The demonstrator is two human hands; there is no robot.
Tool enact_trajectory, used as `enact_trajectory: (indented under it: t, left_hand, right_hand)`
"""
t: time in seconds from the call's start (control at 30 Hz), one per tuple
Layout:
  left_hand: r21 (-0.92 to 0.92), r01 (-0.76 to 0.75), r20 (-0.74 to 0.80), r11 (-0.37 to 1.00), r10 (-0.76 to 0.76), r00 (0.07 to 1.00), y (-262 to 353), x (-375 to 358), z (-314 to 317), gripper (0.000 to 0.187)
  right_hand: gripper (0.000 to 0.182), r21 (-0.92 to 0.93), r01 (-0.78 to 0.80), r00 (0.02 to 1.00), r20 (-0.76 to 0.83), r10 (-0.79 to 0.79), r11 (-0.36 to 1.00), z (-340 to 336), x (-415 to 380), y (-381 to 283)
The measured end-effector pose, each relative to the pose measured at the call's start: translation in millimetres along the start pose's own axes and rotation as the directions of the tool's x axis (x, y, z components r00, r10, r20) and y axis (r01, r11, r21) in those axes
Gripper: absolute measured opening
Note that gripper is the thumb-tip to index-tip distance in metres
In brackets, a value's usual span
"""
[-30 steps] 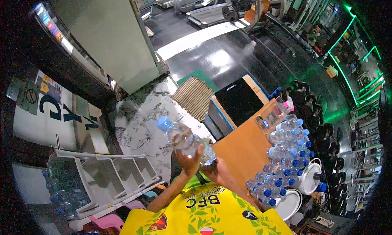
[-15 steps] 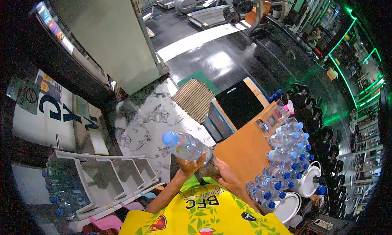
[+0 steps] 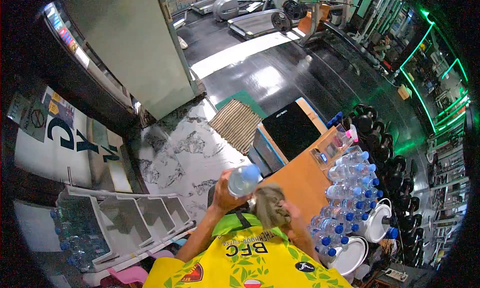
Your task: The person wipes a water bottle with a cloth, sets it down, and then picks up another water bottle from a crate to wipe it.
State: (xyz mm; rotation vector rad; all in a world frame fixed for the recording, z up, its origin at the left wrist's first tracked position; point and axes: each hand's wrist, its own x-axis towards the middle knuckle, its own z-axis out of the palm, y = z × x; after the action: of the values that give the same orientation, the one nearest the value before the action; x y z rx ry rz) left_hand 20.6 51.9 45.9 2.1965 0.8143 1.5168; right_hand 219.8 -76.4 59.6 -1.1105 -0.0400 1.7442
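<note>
A clear plastic bottle [image 3: 242,184] with a blue cap is in front of my chest, tilted so its cap end faces up toward me. My left hand [image 3: 224,191] is closed around its side. My right hand [image 3: 293,217] grips a grey-brown cloth [image 3: 270,206], which hangs bunched just right of the bottle; a narrow gap seems to part the two. Parts of my right fingers are hidden behind the cloth. Beyond my right hand, many similar bottles [image 3: 345,192] with blue caps lie stacked on their sides beside the wooden table [image 3: 295,190].
A white shelf unit [image 3: 127,218] with compartments stands at the left, more bottles [image 3: 80,245] at its end. A black-topped box [image 3: 291,130] and a clear plastic holder [image 3: 327,152] are at the table's far end. White tubs [image 3: 348,255] and dumbbells [image 3: 382,150] line the right.
The bottle has swung right and turned more upright in my left hand. My right hand has come away from it to the right, and the cloth now shows fully.
</note>
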Motion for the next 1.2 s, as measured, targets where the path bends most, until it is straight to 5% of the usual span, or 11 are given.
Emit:
enact_trajectory:
  t: [0.03,0.2,0.27,0.33,0.37,0.6,0.77,0.93,1.0,1.13,1.2]
  left_hand:
    - [0.022,0.181,0.055,0.983,-0.182,0.982,-4,-12,0,0.071]
    - [0.034,0.411,0.276,0.911,-0.403,0.872,7,-25,-5,0.069]
    - [0.018,0.442,0.286,0.897,-0.428,0.857,14,-30,-1,0.067]
    - [-0.053,0.366,0.37,0.929,-0.322,0.872,22,-28,-2,0.067]
    - [-0.052,0.363,0.411,0.93,-0.312,0.857,31,-20,-6,0.067]
    - [-0.021,0.28,0.317,0.96,-0.26,0.912,25,-32,-15,0.062]
    - [-0.033,0.303,0.369,0.952,-0.271,0.889,23,-42,-16,0.063]
    - [-0.063,0.394,0.397,0.917,-0.339,0.853,27,-43,-19,0.063]
    - [-0.029,0.377,0.421,0.926,-0.33,0.845,20,-49,-18,0.063]
    - [-0.009,0.346,0.369,0.938,-0.318,0.873,18,-51,-25,0.063]
    - [0.061,0.346,0.385,0.936,-0.342,0.857,14,-56,-31,0.065]
  right_hand:
    - [0.033,-0.451,0.318,0.934,-0.004,-0.359,0.834,-2,-3,3]
    - [0.043,-0.087,0.63,0.727,-0.285,-0.625,0.772,41,2,-15]
    - [0.056,-0.595,0.772,0.417,0.207,-0.885,0.224,22,24,1]
    - [0.058,-0.679,0.6,0.364,0.702,-0.611,-0.422,91,-4,-44]
    - [0.057,-0.69,0.495,0.322,0.711,-0.625,-0.529,96,-2,-39]
    - [0.044,-0.669,0.722,0.623,0.518,-0.586,0.176,98,3,-56]
    - [0.033,-0.616,0.493,0.869,0.318,-0.379,0.614,48,34,-51]
    - [0.036,-0.586,0.613,0.652,-0.004,-0.758,0.531,75,6,-39]
    - [0.039,-0.655,0.753,0.445,0.567,-0.693,-0.053,93,-5,-39]
    - [0.043,-0.713,0.693,0.53,0.605,-0.594,-0.109,102,7,-36]
    - [0.043,-0.685,0.719,0.62,0.554,-0.555,0.12,101,18,-38]
